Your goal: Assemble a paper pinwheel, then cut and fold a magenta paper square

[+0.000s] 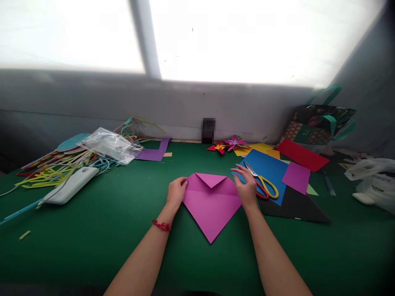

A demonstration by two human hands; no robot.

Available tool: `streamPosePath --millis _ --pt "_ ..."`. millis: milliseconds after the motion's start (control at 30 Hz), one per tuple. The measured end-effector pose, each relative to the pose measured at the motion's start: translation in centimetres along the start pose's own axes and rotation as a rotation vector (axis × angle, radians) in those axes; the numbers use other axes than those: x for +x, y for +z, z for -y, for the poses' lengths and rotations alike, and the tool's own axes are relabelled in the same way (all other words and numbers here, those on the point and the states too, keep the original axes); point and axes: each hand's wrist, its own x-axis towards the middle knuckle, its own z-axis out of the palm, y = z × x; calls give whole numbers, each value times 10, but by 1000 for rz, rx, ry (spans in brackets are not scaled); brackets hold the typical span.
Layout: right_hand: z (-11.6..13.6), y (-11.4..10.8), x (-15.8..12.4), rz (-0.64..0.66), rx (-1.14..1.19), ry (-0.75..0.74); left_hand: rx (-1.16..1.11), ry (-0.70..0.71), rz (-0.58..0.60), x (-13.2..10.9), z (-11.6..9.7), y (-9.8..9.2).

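A magenta sheet of paper (210,205) lies before me with one corner pointing toward me. Its far corner is folded down into a small triangular flap (211,179), and a crease runs across the sheet below it. My left hand (177,192) grips the paper's left edge between thumb and fingers; a red bracelet circles that wrist. At the right edge, my right hand (247,187) rests against the paper with its fingers spread apart. Scissors (262,183) with red and yellow handles lie on a blue sheet (271,166) just beyond the right hand.
Black (293,205), purple (296,177) and red (304,155) papers lie to the right, near a plastic bag (376,181). Paper flowers (230,143) sit at the back. On the left are a white power strip (70,185), colourful strips (49,172) and clear plastic packaging (109,144).
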Motion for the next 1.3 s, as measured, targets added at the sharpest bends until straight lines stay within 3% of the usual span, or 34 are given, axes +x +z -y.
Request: streamPosePath --millis 200,300,400,500,567,633,767,900,1000,1300 --pt "-5 27 -17 639 -54 -80 223 -14 -43 -11 -6 -5" --pt "-14 32 -21 807 -154 -59 426 49 -130 -16 -12 -4" --pt "-19 33 -21 828 -162 -42 533 251 -111 -19 -19 1" --pt "-20 33 -20 822 -141 -49 543 429 147 -20 -21 9" --pt "-18 32 -21 782 -125 -57 560 453 333 -22 -19 14" --pt "-14 29 -22 719 -95 -59 572 428 428 -23 -17 17" --pt "-2 9 -28 679 6 -57 564 405 429 -25 -15 18" --pt "6 -18 -38 856 124 -31 565 405 419 -25 -14 19" --pt "8 -33 -44 937 66 -42 583 406 419 -24 -13 21" --pt "17 -40 -47 950 -72 -44 565 393 418 -25 -12 19"
